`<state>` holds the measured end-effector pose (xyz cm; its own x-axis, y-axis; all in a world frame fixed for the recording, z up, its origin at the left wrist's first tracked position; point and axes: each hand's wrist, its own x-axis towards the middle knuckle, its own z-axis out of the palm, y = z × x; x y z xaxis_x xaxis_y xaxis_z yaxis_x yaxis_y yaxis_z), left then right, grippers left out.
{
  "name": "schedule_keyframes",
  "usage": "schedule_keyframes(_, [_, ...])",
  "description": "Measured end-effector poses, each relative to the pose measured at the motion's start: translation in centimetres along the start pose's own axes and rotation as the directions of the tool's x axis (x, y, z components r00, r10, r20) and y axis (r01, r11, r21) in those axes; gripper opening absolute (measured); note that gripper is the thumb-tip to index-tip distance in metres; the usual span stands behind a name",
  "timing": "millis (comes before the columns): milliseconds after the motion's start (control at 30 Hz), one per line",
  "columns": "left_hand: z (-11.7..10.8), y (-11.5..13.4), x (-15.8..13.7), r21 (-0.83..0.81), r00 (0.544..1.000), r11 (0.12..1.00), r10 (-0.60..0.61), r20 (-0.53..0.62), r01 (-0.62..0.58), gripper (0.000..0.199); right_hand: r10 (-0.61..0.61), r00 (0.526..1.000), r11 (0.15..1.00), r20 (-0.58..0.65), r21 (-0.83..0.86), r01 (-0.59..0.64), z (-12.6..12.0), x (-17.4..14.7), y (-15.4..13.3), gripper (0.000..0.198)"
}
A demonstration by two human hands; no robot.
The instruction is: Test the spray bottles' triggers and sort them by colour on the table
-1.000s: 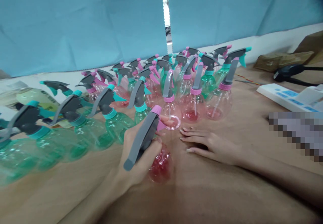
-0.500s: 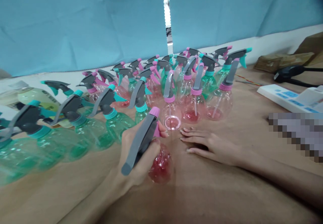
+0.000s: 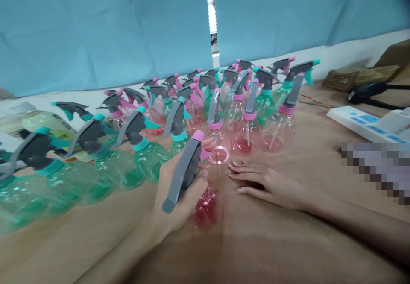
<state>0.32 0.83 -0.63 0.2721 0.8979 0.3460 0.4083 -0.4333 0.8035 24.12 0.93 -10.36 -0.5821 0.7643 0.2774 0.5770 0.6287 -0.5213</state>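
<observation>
A pink spray bottle (image 3: 206,209) with a grey head and pink nozzle is in the grasp of my left hand (image 3: 179,190). My fingers wrap round its neck, which they hide. Red liquid shows in its bowl, close to the table. My right hand (image 3: 264,181) lies flat on the brown table covering (image 3: 272,250), fingers stretched toward the bottles. Just beyond my fingertips stand a pink spray bottle (image 3: 218,145) and another pink bottle (image 3: 246,136). Left of my left hand a green spray bottle (image 3: 149,158) stands in a slanting row of green ones.
More pink and green spray bottles crowd the back, before a blue sheet (image 3: 128,27). A white power strip (image 3: 361,124) lies at the right, near a black object with cables (image 3: 368,91) and a cardboard box (image 3: 346,78). A larger yellowish bottle (image 3: 48,124) stands at the far left.
My left hand has moved slightly right and away from me with the pink spray bottle, whose head rose a little. My right hand has stayed in place.
</observation>
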Motion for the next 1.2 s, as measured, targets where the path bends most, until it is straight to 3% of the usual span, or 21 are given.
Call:
schedule_keyframes(167, [-0.09,0.55,0.03,0.008,0.998,0.998,0.061,-0.005,-0.061,0.025,-0.008,1.0,1.0,0.0,-0.016,0.008,-0.01,0.0,-0.02,0.041])
schedule_keyframes(400, [-0.03,0.32,-0.25,0.019,0.996,0.997,0.077,-0.037,-0.077,0.006,-0.001,1.0,0.999,0.016,-0.04,0.002,-0.01,0.02,0.0,0.042])
schedule_keyframes(567, [0.05,0.11,-0.26,-0.015,0.997,0.997,0.079,-0.023,-0.079,0.028,-0.002,1.0,0.999,0.023,-0.041,0.003,-0.05,0.01,0.02,0.042])
schedule_keyframes(733, [0.1,0.53,-0.12,-0.048,0.997,0.996,0.069,-0.02,-0.07,0.035,-0.001,1.0,1.0,0.02,-0.027,0.001,-0.09,0.05,-0.05,0.043])
schedule_keyframes(1200, [-0.01,0.24,-0.03,0.001,0.994,0.994,0.105,-0.024,-0.105,0.031,0.011,1.0,1.0,0.028,-0.028,-0.01,-0.08,0.05,-0.09,0.044])
